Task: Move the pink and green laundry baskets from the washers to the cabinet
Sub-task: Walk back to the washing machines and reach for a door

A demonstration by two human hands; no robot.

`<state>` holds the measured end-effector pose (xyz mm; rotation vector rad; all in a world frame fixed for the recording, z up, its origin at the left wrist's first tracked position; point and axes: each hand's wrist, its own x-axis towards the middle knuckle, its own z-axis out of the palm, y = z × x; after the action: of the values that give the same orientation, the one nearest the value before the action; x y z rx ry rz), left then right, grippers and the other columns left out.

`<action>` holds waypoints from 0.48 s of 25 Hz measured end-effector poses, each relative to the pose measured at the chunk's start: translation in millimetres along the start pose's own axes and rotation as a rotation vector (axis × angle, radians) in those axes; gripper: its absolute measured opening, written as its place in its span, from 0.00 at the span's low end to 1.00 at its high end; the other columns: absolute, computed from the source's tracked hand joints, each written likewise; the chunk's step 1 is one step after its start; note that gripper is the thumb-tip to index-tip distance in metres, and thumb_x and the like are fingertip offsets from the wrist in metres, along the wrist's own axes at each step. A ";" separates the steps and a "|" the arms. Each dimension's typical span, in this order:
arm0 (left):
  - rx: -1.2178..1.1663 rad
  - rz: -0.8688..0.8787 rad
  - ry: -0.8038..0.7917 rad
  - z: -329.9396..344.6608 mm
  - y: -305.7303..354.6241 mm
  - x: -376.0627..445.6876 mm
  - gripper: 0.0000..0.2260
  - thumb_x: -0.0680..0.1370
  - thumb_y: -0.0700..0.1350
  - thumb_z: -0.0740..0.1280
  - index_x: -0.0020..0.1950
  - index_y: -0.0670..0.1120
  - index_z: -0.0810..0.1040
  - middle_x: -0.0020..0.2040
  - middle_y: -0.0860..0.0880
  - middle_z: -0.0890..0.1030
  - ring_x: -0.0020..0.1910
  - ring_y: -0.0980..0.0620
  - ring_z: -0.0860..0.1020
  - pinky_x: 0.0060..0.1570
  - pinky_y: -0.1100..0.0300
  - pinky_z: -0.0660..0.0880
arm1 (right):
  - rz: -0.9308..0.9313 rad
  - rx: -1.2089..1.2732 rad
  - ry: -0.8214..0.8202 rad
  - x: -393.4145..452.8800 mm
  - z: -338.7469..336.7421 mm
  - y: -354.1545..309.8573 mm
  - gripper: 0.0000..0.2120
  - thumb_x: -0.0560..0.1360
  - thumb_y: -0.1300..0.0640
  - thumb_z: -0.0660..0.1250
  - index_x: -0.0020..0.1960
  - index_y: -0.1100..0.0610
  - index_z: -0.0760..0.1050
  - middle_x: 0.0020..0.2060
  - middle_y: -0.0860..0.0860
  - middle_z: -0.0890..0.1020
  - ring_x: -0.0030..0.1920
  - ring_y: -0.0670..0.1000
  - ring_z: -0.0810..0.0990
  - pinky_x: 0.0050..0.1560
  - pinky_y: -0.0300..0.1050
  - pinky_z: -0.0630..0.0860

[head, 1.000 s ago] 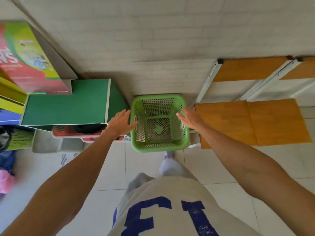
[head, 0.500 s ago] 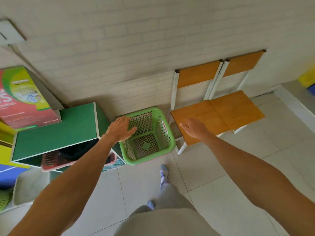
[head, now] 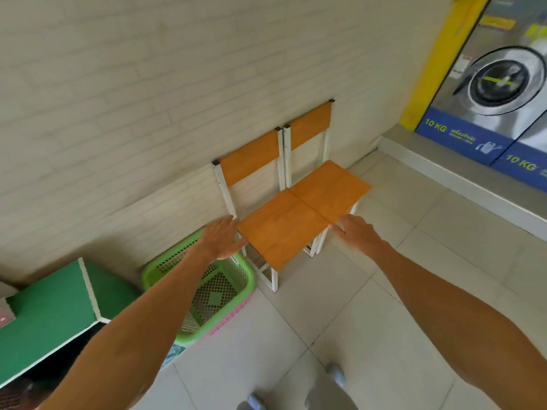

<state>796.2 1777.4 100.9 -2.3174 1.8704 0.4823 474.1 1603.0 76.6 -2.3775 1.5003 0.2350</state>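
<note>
Both hands are spread and nothing is gripped, left hand (head: 220, 239) above the green basket (head: 207, 291), right hand (head: 356, 233) by the chairs (head: 284, 229); the basket is set down beside the green cabinet (head: 50, 309); the pink basket (head: 11, 395), apparently tucked below, is best checked before the washers (head: 503, 81) are faced.

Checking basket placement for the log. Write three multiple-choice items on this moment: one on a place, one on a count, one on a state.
1. Where does the green basket stand?
A. On a chair seat
B. On the floor between the green cabinet and the chairs
C. Inside a washer

2. How many orange chairs stand at the wall?
A. One
B. Two
C. Four

3. What do the left hand and right hand hold?
A. Nothing
B. The basket
C. A chair

Key: B, its rim sits beside the cabinet; B, two seats adjoin; A, both palms are open.
</note>
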 end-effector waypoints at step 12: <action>-0.024 0.226 -0.019 -19.7 297.6 195.9 0.35 0.79 0.65 0.53 0.80 0.47 0.53 0.81 0.44 0.55 0.79 0.42 0.54 0.75 0.43 0.55 | 0.322 -0.022 0.027 1.5 -91.9 329.5 0.36 0.80 0.34 0.45 0.77 0.58 0.60 0.75 0.58 0.65 0.75 0.60 0.62 0.72 0.60 0.61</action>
<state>547.1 1522.2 86.7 -2.1175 2.1397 0.5512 175.5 1438.3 103.0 -2.1520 1.8981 0.2953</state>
